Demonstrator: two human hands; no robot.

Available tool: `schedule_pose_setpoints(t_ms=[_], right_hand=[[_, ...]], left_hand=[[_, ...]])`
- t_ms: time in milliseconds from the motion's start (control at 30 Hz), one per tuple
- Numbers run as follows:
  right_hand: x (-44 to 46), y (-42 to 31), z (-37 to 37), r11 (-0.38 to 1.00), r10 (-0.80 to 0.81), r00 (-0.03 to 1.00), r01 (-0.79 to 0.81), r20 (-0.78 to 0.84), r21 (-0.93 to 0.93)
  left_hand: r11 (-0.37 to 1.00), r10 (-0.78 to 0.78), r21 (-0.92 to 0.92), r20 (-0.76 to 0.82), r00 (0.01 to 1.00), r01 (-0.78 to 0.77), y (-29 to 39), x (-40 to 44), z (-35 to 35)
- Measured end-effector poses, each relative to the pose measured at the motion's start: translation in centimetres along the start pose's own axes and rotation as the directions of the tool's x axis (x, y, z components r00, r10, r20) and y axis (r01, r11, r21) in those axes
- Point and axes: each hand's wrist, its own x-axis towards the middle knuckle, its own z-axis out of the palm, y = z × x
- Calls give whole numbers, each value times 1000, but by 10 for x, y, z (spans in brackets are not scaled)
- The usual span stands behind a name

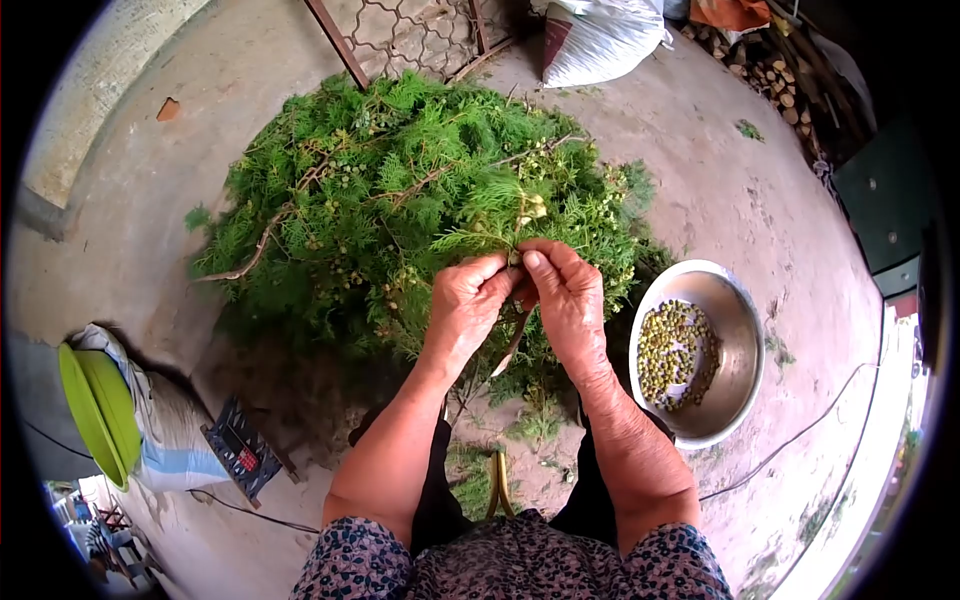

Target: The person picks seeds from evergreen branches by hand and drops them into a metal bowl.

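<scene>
Over a heap of cut evergreen branches (390, 190), my two hands come together in front of me. My left hand (466, 305) pinches the stem of a feathery evergreen sprig (492, 205) between thumb and fingers. Closed on the same sprig, my right hand (568, 300) has its thumb and forefinger at the stem, nearly touching the left fingertips. Pale, yellowish cones show at the sprig's upper right. To the right of my right forearm stands a round metal basin (742, 380) holding many small green-brown cones (675, 352). Exactly what lies between my fingertips is hidden.
A white sack (605, 45) stands beyond the heap, near a rusty metal grille (410, 35). Stacked firewood (770, 85) is at the far right. On the left are a green plastic basin (98, 415) and a dark crate (243, 450). A cable (790, 465) crosses the concrete floor.
</scene>
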Motion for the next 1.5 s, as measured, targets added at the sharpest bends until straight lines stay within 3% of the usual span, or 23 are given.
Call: schedule_pose_setpoints(t_ms=[33, 100, 200, 267, 433, 667, 733, 767, 800, 833, 1067, 1200, 1267, 1333, 1367, 1500], right_hand=[[1, -1, -1, 997, 73, 997, -73, -4, 23], [1, 0, -1, 998, 66, 998, -67, 12, 18], [3, 5, -2, 995, 96, 995, -96, 21, -6], [4, 4, -3, 976, 190, 981, -192, 30, 107], [6, 4, -9, 901, 321, 941, -338, 108, 273], [9, 6, -16, 844, 390, 901, -432, 191, 317], [10, 9, -19, 796, 397, 876, -477, 274, 373], [11, 10, -20, 794, 399, 875, -479, 274, 373], [11, 12, -22, 733, 404, 860, -508, 310, 453], [11, 13, -22, 663, 404, 846, -533, 348, 526], [11, 5, -19, 688, 345, 906, -422, 245, 590], [12, 8, -20, 637, 343, 901, -430, 265, 640], [12, 10, -17, 693, 312, 928, -368, 202, 620], [10, 7, -17, 694, 284, 934, -356, 217, 626], [11, 6, -16, 704, 272, 933, -359, 234, 612], [10, 12, -15, 750, 234, 930, -358, 282, 557]], left_hand=[[993, 22, 117, -9, 1000, -21, 5, -1, 2], [951, 100, 295, -11, 995, -92, 9, -2, 4], [907, 162, 401, -40, 986, -133, 8, -3, 7], [893, 152, 431, -18, 988, -129, 8, -2, 5], [940, 86, 333, -9, 996, -78, -1, -2, 1], [960, -8, 280, 2, 1000, 7, 2, -2, -2], [972, -49, 230, -7, 999, 49, 3, -2, -3], [994, -102, -26, 25, 994, 103, 2, -2, -3], [988, -139, 74, 40, 989, 136, 5, 0, -8], [988, -151, 15, 48, 987, 151, 0, 0, -11], [992, -124, -28, -31, 992, 123, 11, 3, -3], [991, -98, 88, -21, 995, 100, 2, 3, -10], [994, -90, 58, -14, 996, 91, 0, 3, -8], [976, -140, -182, -92, 986, 121, 5, 3, -1], [948, -163, -286, -50, 985, 142, 17, 4, 2], [947, -224, -237, -2, 975, 217, 13, 0, 1]])
